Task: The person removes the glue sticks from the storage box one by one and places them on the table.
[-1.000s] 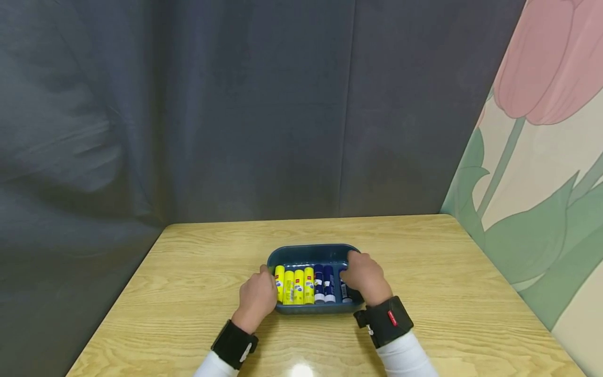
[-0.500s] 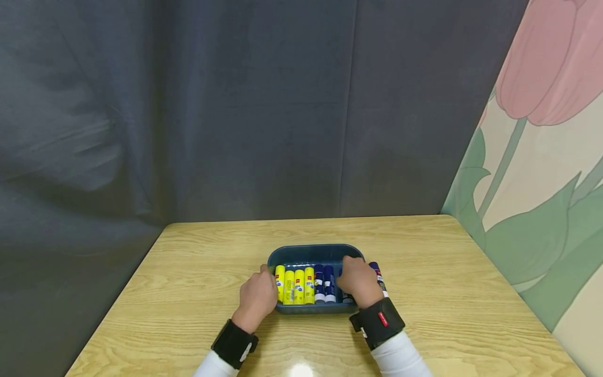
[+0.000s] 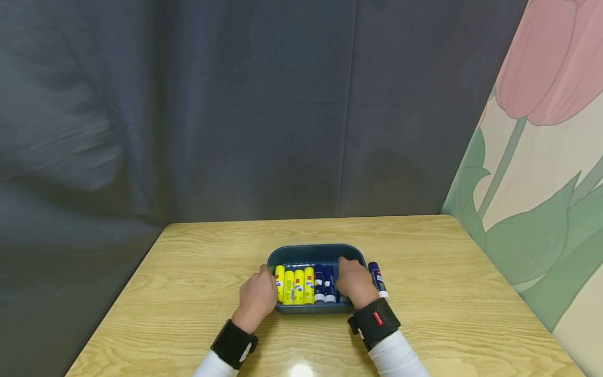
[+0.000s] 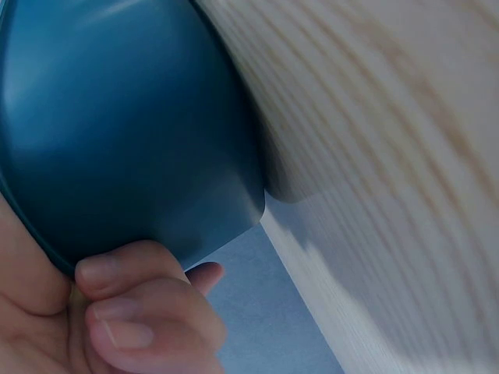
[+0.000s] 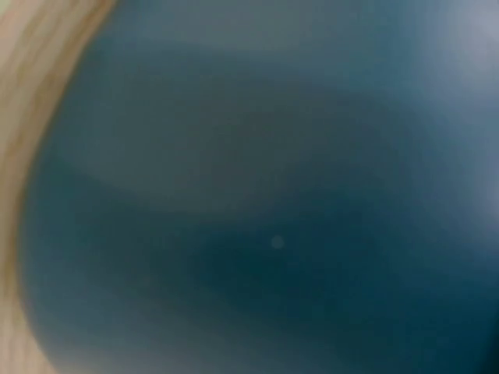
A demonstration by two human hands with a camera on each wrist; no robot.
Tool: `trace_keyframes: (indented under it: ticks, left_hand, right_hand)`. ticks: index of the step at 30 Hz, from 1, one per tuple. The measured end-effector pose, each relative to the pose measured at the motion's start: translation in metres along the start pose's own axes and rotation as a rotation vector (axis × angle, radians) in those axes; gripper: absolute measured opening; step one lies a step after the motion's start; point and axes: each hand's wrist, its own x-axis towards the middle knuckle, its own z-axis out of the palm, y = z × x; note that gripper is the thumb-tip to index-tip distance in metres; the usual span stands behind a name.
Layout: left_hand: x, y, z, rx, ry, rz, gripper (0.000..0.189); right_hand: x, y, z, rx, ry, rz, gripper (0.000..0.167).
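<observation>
A dark blue oval-cornered tray stands on the wooden table. My left hand grips its left end; in the left wrist view, curled fingers hold the tray's rim. Inside lie yellow glue sticks in a row, with blue glue sticks to their right. My right hand reaches into the right end, curled over another blue glue stick whose white lower end peeks out. Its fingertips are hidden. The right wrist view is filled by the tray's blurred wall.
One more blue glue stick lies on the table, just right of the tray. A dark grey curtain hangs behind the table, and a wall with a painted tulip stands at the right.
My right hand has shifted left inside the tray, and the blue glue stick under it has moved slightly left. The stick outside the tray has come into sight. My left hand has stayed put.
</observation>
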Motion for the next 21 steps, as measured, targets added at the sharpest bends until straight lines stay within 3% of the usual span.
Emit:
trace_keyframes:
  ticks: [12, 21]
  left_hand:
    - [0.0, -0.0016, 0.0013, -0.006, 0.01, 0.008, 0.038]
    - [0.0014, -0.0015, 0.0015, -0.012, 0.006, 0.0, 0.038]
  right_hand:
    - [0.0004, -0.0028, 0.0041, -0.064, 0.011, 0.008, 0.048]
    - [0.0014, -0.0015, 0.0052, -0.085, 0.013, -0.006, 0.056]
